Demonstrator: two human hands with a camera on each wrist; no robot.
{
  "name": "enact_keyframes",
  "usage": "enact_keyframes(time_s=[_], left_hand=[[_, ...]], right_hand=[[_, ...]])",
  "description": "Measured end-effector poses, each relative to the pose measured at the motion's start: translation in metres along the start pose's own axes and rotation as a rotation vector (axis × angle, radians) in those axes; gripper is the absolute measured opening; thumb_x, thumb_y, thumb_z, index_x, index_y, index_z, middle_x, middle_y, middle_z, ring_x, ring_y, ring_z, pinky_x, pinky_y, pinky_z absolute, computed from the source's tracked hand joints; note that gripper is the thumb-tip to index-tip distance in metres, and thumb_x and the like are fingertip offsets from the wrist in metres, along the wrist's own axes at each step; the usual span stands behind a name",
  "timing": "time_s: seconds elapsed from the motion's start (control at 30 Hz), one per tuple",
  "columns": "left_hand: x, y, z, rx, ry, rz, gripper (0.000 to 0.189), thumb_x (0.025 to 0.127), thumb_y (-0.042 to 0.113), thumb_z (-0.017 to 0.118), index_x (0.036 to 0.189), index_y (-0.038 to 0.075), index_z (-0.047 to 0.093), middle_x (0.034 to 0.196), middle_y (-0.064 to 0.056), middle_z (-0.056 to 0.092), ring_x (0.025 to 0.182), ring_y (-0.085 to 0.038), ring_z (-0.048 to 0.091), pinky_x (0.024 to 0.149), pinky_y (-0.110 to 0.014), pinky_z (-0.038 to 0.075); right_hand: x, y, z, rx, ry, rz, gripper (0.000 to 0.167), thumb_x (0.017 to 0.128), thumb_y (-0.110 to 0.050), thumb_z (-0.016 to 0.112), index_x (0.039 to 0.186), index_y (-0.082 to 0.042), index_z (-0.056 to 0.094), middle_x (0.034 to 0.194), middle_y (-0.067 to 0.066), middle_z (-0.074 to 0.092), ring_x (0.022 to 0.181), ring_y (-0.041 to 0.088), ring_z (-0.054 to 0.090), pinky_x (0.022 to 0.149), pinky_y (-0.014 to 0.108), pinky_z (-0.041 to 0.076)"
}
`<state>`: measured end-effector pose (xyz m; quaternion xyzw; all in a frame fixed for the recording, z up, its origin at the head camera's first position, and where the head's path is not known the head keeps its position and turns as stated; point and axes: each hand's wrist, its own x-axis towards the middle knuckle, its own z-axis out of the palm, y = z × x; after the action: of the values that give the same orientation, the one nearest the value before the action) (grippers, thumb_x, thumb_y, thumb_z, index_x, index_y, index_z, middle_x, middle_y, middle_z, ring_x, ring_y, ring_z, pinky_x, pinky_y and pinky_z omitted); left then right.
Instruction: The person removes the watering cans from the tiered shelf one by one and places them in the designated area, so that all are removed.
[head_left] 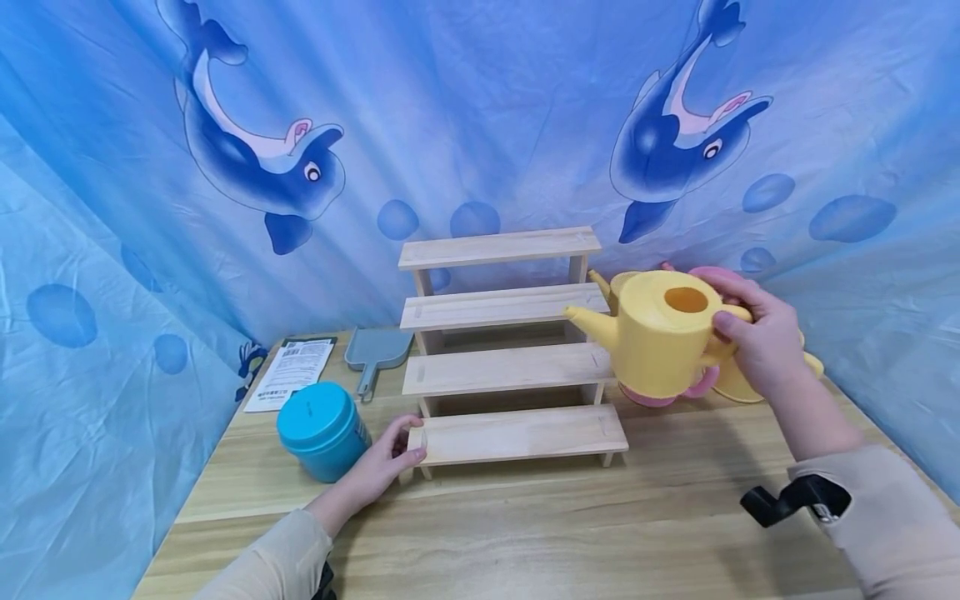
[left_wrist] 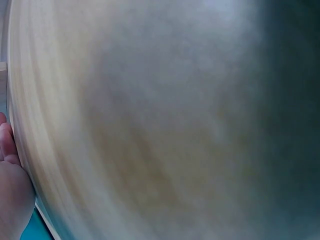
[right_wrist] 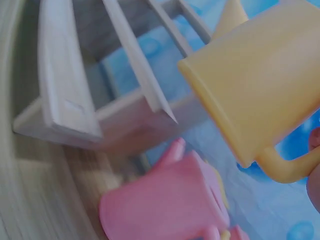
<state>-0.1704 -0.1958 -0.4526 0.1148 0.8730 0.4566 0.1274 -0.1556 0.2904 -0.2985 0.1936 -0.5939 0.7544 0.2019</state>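
Note:
My right hand [head_left: 768,337] grips the handle of a yellow watering can [head_left: 658,342], raised off the table with its spout to the left. The right wrist view shows the can's body [right_wrist: 255,80] up close. My left hand [head_left: 386,457] holds the left end of the lowest step of a wooden four-step rack [head_left: 517,437], fingers above and thumb at the front edge. Behind the raised can, a pink watering can [right_wrist: 160,205] stands on the table, right of the rack. Only part of my left hand [left_wrist: 12,185] shows at the edge of the left wrist view.
A blue lidded tub [head_left: 322,429] stands by my left forearm. Behind it lie a grey dustpan [head_left: 377,348] and a clipboard with a printed sheet [head_left: 292,373]. More yellow watering cans [head_left: 738,379] stand at the right. A blue dolphin curtain [head_left: 495,108] hangs behind the table.

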Motion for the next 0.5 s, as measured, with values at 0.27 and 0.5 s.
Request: enact_keyframes(time_s=[0.27,0.5], left_hand=[[0.000,-0.001,0.000,0.002,0.003,-0.002,0.043,0.091,0.034,0.061,0.127,0.023,0.041,0.100,-0.008,0.046,0.090,-0.022,0.043,0.076,-0.036,0.036],[0.000,0.001,0.000,-0.003,-0.001,-0.014,0.043,0.091,0.034,0.061,0.128,0.024,0.042,0.099,-0.009,0.045,0.090,-0.023,0.043,0.075,-0.036,0.036]], right_hand=[[-0.002,-0.004,-0.037,0.218,0.121,-0.060,0.030,0.087,0.013,0.054,0.116,0.011,0.059,0.081,0.010,0.056,0.062,0.015,0.050,0.055,0.020,0.045],[-0.009,-0.009,-0.070,0.293,0.235,-0.033,0.029,0.087,0.015,0.052,0.115,0.011,0.060,0.079,0.011,0.057,0.057,0.018,0.048,0.051,0.022,0.042]])
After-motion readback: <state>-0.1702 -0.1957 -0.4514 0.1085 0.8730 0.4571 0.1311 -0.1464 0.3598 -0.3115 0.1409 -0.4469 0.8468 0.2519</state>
